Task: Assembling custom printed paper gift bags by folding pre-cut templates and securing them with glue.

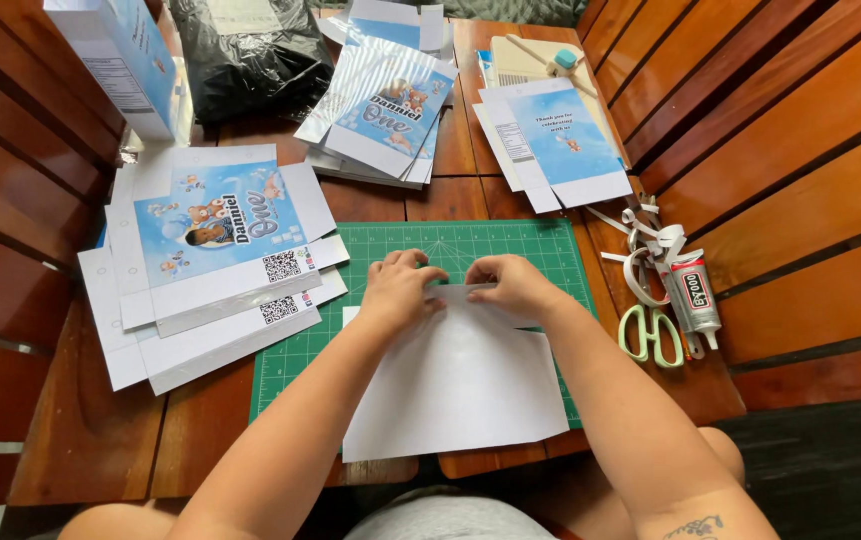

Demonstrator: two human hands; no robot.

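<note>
Both hands press down on the far edge of a white sheet (455, 385) lying on the green cutting mat (470, 240): the left hand (397, 290) curled, the right hand (512, 285) pinching a folded strip. The fingertips hide the fold itself. Scissors (650, 333) and a glue tube (695, 290) lie right; printed sheets (210, 260) are stacked left.

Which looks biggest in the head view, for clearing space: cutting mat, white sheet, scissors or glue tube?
1. green cutting mat
2. white sheet
3. green-handled scissors and glue tube: look alike, unranked.
</note>
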